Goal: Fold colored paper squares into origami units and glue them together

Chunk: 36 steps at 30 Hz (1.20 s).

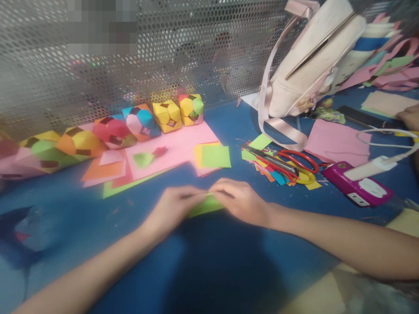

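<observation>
Low over the blue table, a piece of green paper (207,206) is between my two hands. My left hand (176,205) pinches its left part, thumb and fingers pressed together. On the other side my right hand (240,200) grips it with curled fingers. Both hands nearly meet at the paper's upper edge; the fingers cover much of it, so its folds are hard to make out. Just beyond the hands lies a small stack of green and yellow paper squares (216,156). Right of that, scissors with red handles (301,160) rest on colourful paper scraps.
Folded paper balls (166,115) line the perforated metal screen (209,56), beside pink sheets (173,146). To the right are a cream backpack (307,56), pink paper (338,141) and a purple power strip (356,185) with a charger and cable. Another person's hand (409,117) shows at the right edge.
</observation>
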Motion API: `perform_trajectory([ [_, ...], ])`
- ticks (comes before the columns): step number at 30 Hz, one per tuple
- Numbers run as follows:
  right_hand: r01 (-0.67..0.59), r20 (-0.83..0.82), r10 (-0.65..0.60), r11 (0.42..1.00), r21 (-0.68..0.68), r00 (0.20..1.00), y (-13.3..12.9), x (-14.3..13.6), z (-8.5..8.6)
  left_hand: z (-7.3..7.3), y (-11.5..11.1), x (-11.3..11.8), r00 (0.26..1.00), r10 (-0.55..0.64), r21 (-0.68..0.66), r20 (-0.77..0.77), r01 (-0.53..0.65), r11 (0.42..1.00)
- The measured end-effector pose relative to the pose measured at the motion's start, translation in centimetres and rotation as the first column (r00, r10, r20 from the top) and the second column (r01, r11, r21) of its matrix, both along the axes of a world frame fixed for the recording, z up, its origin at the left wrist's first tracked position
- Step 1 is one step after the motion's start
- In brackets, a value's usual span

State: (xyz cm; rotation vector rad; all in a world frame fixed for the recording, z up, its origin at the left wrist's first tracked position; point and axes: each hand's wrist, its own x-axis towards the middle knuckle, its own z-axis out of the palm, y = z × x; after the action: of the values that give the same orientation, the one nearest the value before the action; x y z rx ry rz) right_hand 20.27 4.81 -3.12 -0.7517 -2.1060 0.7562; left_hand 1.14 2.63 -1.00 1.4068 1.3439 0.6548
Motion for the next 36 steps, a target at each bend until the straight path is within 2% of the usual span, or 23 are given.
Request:
perform_trajectory([
  [5, -0.019, 0.014, 0.019, 0.999, -0.030, 1.000, -0.03, 0.09, 0.08, -0.14, -0.05, 0.05, 0.999, 0.030, -0.048, 0.030, -0.029, 0.998],
  [12, 0.063, 0.038, -0.056, 0.974, -0.217, 0.998, -0.06, -0.01, 0.53, -0.39, -0.23, 0.19, 0.998, 0.043, -0.063, 0.050, -0.040, 0.997],
  [18, 0.072, 0.031, -0.067, 0.961, -0.266, 0.997, -0.21, 0.04, 0.70, -0.45, -0.17, 0.17, 0.998, 0.047, -0.063, 0.033, -0.045, 0.997],
  [36, 0.026, 0.025, -0.023, 0.991, -0.134, 0.999, -0.19, 0.06, 0.59, -0.08, -0.37, 0.53, 0.995, 0.095, -0.019, -0.003, -0.095, 0.995],
])
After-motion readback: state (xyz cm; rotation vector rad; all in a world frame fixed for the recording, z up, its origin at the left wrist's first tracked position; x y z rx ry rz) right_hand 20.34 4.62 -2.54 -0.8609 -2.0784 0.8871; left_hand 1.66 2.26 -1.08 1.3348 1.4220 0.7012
